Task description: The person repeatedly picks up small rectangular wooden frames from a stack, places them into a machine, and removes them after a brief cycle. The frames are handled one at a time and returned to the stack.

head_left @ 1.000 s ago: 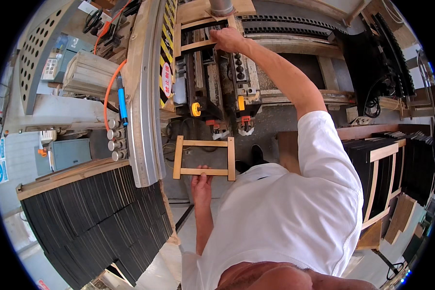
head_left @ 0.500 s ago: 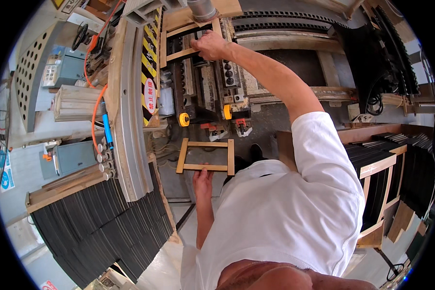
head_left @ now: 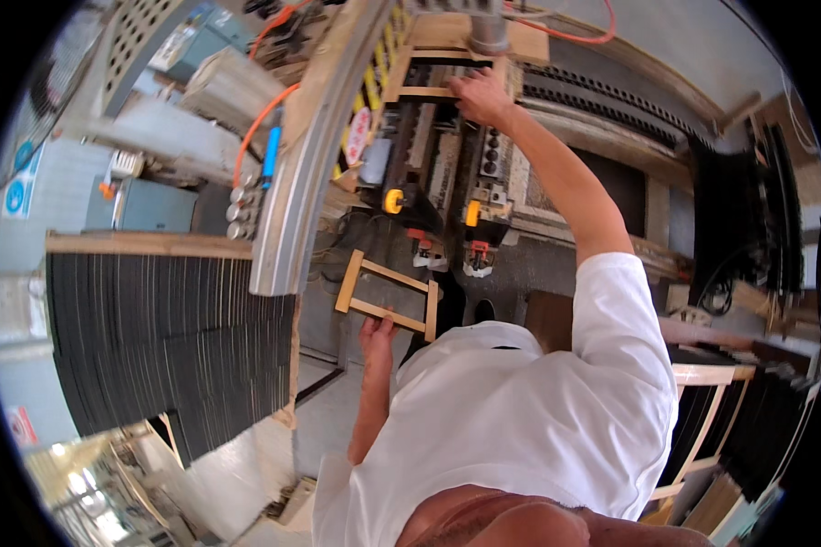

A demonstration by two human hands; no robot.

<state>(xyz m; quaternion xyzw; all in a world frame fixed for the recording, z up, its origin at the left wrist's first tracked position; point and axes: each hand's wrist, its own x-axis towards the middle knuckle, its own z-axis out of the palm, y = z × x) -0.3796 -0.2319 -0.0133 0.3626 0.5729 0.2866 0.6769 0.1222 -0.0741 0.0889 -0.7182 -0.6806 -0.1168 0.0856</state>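
Low in front of my body, my left hand [head_left: 378,335] grips a small wooden frame [head_left: 393,273] by its near rail. The frame is an open rectangle of pale bars whose two side pieces stick out past the rails; it tilts down to the right. My right hand [head_left: 483,97] reaches far forward to a second wooden frame [head_left: 424,92] on the machine. Its fingers are closed at the near rail's right end, and the hand hides that corner. Just behind it, a grey metal cylinder [head_left: 489,35] stands over a wooden board.
The machine's rails carry yellow knobs [head_left: 393,201] and red clamps. A long metal beam [head_left: 292,201] with a blue tube [head_left: 271,157] runs along my left. Black strips are stacked in a big pile [head_left: 173,337] at left; more dark panels [head_left: 698,419] stand at right.
My view has swung, shifting the machine up and right in the picture. The frame in my left hand has tipped, its right end lower. My right hand stays at the machine's frame.
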